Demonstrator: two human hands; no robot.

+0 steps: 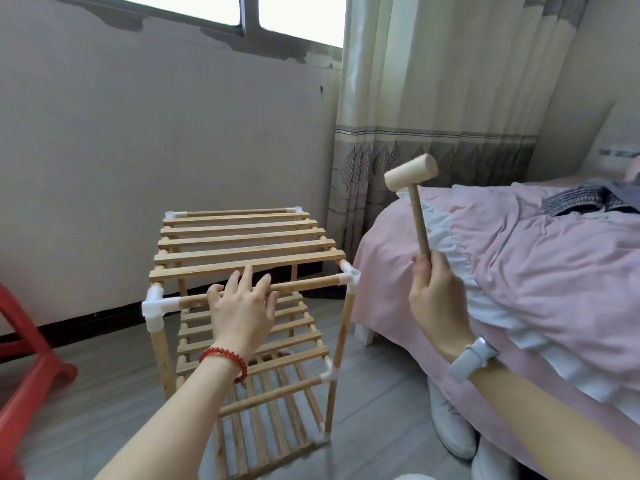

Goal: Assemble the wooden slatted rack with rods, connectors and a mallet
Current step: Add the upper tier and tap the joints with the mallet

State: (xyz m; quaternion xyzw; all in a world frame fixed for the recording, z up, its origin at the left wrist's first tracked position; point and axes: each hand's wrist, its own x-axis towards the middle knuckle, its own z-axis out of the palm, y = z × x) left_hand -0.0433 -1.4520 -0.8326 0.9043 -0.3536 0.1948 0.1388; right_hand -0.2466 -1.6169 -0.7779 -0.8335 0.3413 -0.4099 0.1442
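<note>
A three-tier wooden slatted rack (242, 244) stands upright on the floor, its round rods joined by white plastic connectors (154, 306). My left hand (242, 306) rests flat on the top front rod (304, 284), fingers straight and reaching onto the nearest slat. My right hand (438, 299) grips the handle of a pale wooden mallet (410, 174), held upright in the air to the right of the rack, head up. The mallet is apart from the rack, above and right of the front right corner connector (349, 277).
A bed with a pink cover (519, 258) stands close on the right, white shoes (450, 424) under its edge. A red plastic stool (24, 358) sits at the left. The wall (138, 133) and a curtain (433, 98) are behind the rack. Grey floor (86, 410) lies in front.
</note>
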